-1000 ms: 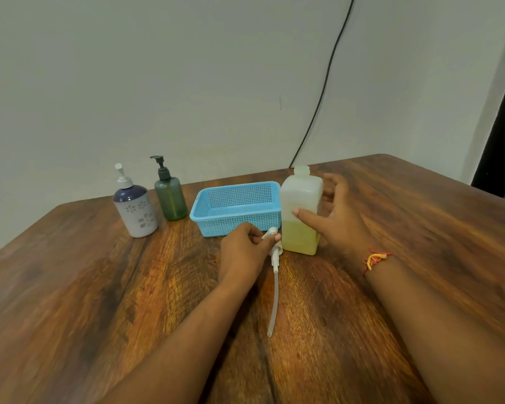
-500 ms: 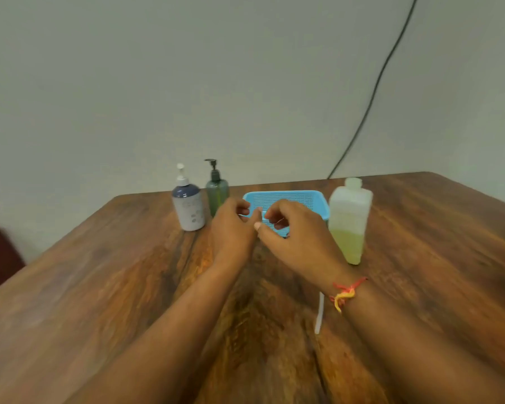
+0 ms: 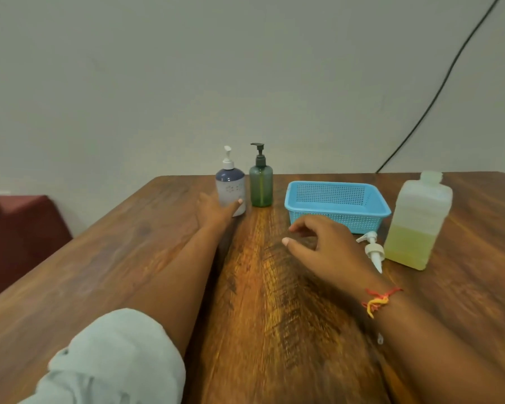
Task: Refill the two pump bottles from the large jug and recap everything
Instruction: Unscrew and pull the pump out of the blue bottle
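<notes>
A white pump bottle [image 3: 231,189] with a dark blue shoulder stands at the table's far side. My left hand [image 3: 216,211] wraps around its lower part, thumb across the front. Right beside it stands a green pump bottle [image 3: 261,183] with a black pump. The large translucent jug [image 3: 416,223], about half full of yellow-green liquid, stands at the right with its neck uncapped. A white pump head [image 3: 373,251] with a long tube lies on the table against the jug's left side. My right hand [image 3: 324,246] hovers over the table with curled fingers, holding nothing.
A light blue perforated basket [image 3: 337,211] sits between the green bottle and the jug. The wooden table [image 3: 260,301] ends at the wall behind the bottles. A black cable [image 3: 438,91] runs down the wall. A dark red seat [image 3: 18,237] is at the left.
My left hand let go of the white pump head and moved left onto the white bottle. My right hand came off the jug toward the middle. The view swung left.
</notes>
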`<action>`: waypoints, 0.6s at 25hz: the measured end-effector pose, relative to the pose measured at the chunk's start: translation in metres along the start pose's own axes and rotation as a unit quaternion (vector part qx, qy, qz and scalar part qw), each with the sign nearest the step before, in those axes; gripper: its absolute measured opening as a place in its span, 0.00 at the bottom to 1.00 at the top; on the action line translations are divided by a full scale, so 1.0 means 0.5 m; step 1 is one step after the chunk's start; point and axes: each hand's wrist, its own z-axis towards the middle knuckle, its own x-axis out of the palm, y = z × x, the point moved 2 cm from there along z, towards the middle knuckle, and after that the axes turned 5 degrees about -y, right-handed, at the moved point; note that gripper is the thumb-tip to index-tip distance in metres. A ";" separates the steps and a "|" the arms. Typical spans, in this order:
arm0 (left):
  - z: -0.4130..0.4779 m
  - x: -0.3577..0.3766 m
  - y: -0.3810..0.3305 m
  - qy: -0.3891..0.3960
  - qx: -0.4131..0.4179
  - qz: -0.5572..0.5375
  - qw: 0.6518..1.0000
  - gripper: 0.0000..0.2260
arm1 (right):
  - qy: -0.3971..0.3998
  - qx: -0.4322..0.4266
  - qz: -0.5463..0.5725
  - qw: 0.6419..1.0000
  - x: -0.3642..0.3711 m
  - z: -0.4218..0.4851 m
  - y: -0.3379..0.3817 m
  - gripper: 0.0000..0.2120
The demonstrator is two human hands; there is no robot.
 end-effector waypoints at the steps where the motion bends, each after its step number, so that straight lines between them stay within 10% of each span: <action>1: 0.011 0.009 0.001 0.007 0.006 -0.015 1.000 0.42 | 0.000 0.000 -0.004 1.000 0.001 0.002 -0.005 0.12; 15: -0.108 -0.003 -0.019 0.139 0.040 -0.138 0.980 0.29 | -0.008 0.042 0.059 0.997 0.001 0.005 -0.017 0.21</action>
